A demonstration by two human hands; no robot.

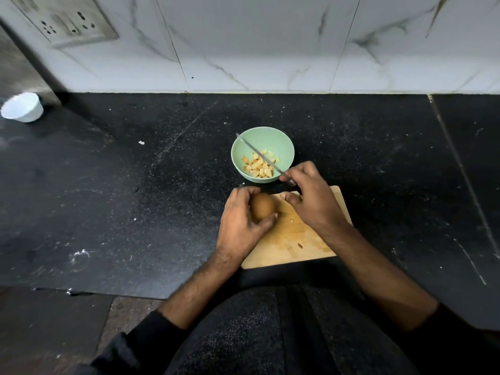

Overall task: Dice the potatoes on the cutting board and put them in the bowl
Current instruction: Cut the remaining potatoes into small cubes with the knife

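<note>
Black speckled worktop (108,185) below a marbled tile wall (270,44), socket (65,20) at ten o'clock. Left hand (240,220) grips a potato (262,209) on the cutting board (297,239); right hand (311,196) grips a knife (257,155) above the green bowl (281,143).

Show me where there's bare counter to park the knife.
Free: dark counter right of the green bowl, beyond the cutting board; also the wide stretch left of the bowl. Crowded: the board, where the left hand grips a potato.
</note>
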